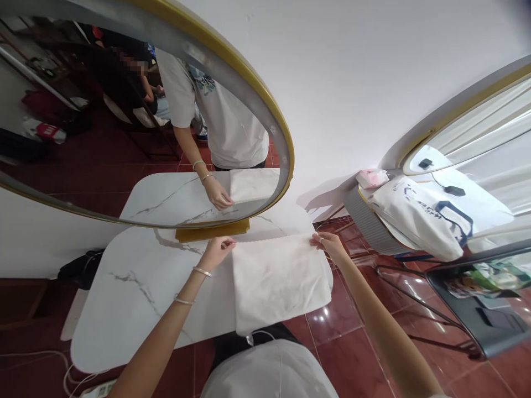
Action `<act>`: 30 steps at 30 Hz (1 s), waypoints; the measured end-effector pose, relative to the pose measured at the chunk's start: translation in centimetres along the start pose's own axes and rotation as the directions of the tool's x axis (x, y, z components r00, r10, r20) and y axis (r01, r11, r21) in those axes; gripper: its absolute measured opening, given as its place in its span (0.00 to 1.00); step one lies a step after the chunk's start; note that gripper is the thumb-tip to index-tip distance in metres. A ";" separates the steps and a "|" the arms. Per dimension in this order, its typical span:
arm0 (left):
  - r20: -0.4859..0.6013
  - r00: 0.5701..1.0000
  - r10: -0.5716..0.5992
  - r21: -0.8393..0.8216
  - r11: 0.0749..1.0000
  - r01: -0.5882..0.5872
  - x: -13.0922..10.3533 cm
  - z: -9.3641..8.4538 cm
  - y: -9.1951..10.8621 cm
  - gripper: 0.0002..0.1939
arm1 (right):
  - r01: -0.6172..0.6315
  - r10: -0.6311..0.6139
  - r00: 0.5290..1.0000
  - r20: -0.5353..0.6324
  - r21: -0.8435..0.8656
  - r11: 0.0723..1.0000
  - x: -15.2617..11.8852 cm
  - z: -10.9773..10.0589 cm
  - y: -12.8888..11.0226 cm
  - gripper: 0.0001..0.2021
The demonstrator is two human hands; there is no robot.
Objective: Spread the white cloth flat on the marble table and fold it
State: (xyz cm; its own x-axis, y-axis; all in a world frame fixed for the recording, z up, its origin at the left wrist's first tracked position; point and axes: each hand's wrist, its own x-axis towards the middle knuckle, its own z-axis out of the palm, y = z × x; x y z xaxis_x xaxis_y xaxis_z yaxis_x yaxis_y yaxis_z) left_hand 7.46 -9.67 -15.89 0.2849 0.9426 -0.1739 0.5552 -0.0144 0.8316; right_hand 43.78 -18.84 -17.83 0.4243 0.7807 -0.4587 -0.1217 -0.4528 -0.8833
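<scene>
A white cloth, looking like a folded towel, lies spread on the right part of a white marbled table. At its far left corner my left hand pinches the edge between thumb and fingers; two bracelets circle that wrist and forearm. My right hand, with a ring on one finger, grips the far right corner. The far edge is drawn fairly straight between both hands, and the near edge reaches the table's front. A small tag hangs from the cloth's near left corner.
A gold-rimmed round mirror stands at the table's back on a gold base. To the right are a white bag on a ribbed cabinet, a tissue pack and a dark chair. A black bag is at left.
</scene>
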 end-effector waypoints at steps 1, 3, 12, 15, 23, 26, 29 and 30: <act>-0.030 0.999 0.015 0.036 0.999 -0.014 0.4 0.1 0.1 0.03 | -0.004 0.004 1.000 -0.008 0.010 1.000 0.9 0.4 -0.1 0.15; -0.093 0.995 0.045 0.106 0.994 -0.035 1.2 0.4 0.3 0.04 | 0.001 0.000 1.000 -0.027 0.033 0.999 2.6 1.5 -0.2 0.14; -0.239 0.944 0.229 0.415 0.902 -0.114 -0.7 7.2 -1.3 0.22 | 0.361 -0.378 0.925 -0.038 -0.218 0.907 3.1 6.6 1.5 0.28; -0.152 0.922 0.356 0.580 0.787 -0.208 -1.0 9.6 -2.0 0.23 | 0.624 -0.613 0.748 0.254 -0.584 0.519 1.4 8.9 3.3 0.26; -0.093 0.967 0.239 0.708 0.699 -0.105 5.4 11.4 -0.1 0.28 | 0.445 -0.459 0.820 0.341 -0.885 0.138 4.9 13.7 4.3 0.27; -0.095 0.984 0.153 0.703 0.710 -0.042 8.4 11.3 1.0 0.27 | 0.457 -0.456 0.812 0.364 -0.883 0.109 8.0 13.8 2.7 0.26; -0.100 0.995 -0.009 0.693 0.717 0.075 11.1 11.3 1.4 0.28 | 0.470 -0.421 0.819 0.389 -0.876 0.106 10.4 13.9 1.0 0.26; -0.102 0.993 -0.052 0.691 0.715 0.108 11.7 11.4 1.4 0.28 | 0.470 -0.412 0.823 0.390 -0.876 0.110 10.9 13.9 0.7 0.26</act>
State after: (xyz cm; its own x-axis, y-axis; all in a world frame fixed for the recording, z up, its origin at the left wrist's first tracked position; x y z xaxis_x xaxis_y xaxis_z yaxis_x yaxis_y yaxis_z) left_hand 20.45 -2.41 -22.77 0.1744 0.9712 -0.1625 0.9676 -0.1384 0.2112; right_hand 35.82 -4.59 -24.79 0.0492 0.9975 -0.0512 0.9719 -0.0596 -0.2277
